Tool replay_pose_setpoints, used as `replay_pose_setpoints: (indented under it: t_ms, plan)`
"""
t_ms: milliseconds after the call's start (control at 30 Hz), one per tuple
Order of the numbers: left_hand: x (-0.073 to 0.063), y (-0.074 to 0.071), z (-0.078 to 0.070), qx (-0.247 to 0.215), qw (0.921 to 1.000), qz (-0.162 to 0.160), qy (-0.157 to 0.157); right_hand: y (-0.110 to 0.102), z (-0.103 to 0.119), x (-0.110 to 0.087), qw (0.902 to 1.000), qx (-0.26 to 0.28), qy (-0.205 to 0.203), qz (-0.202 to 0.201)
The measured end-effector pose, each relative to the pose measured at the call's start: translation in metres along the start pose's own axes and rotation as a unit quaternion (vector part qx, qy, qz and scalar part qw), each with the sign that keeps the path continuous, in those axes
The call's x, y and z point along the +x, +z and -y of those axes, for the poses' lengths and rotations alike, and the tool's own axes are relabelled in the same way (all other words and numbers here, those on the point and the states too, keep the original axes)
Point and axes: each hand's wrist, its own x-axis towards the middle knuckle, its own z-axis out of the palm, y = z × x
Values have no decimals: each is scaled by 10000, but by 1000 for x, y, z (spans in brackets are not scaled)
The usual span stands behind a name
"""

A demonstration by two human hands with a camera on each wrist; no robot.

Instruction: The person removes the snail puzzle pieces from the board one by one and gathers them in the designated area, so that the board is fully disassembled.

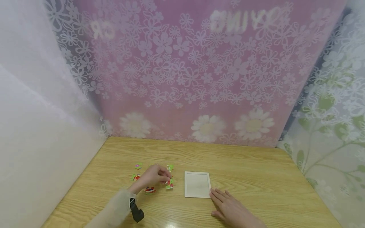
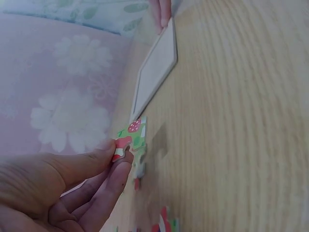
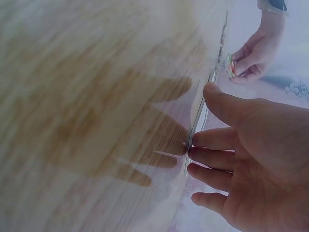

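Note:
My left hand (image 1: 155, 176) pinches a jigsaw puzzle piece (image 2: 129, 137) between thumb and fingertips. Green, red and white print covers the piece, with a spotted red mushroom cap on it. To the right lies a shallow white puzzle frame (image 1: 196, 185) with a raised rim. My right hand (image 1: 230, 207) lies palm down on the table with straight fingers, its fingertips at the frame's lower right corner. In the right wrist view, the fingers of this right hand (image 3: 251, 154) are spread and extended.
Several colourful puzzle pieces (image 1: 149, 190) lie around the left hand, one greenish piece (image 1: 170, 167) beyond its fingers. They rest on a wood-grain table (image 1: 248, 171). A pink flowered curtain (image 1: 182, 79) stands at the table's back edge, with pale sheets at both sides.

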Motion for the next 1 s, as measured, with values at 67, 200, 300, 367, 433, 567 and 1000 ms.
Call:
replay_pose_setpoints:
  t_ms: [67,200,300,367,433,567,1000]
  plan:
    - [-3,-1,2,36,10000,26,-28,0,0,0,10000,-7,8,1]
    - [-7,-1,4,102,9999,139,3,-1,0,0,9999,82,43,93]
    - [-10,0,3,84,9997,245,10,-2,0,-1,9997,164,76,181]
    - [-11,1,2,95,9995,286,1,-2,0,-1,9995,197,101,227]
    - [-12,2,1,138,9995,290,43,-2,0,-1,9994,202,114,247]
    - [-13,4,2,503,9979,207,358,-2,0,-1,9992,252,142,272]
    - [-12,14,5,1125,9906,-13,779,3,-2,0,9999,132,37,64]
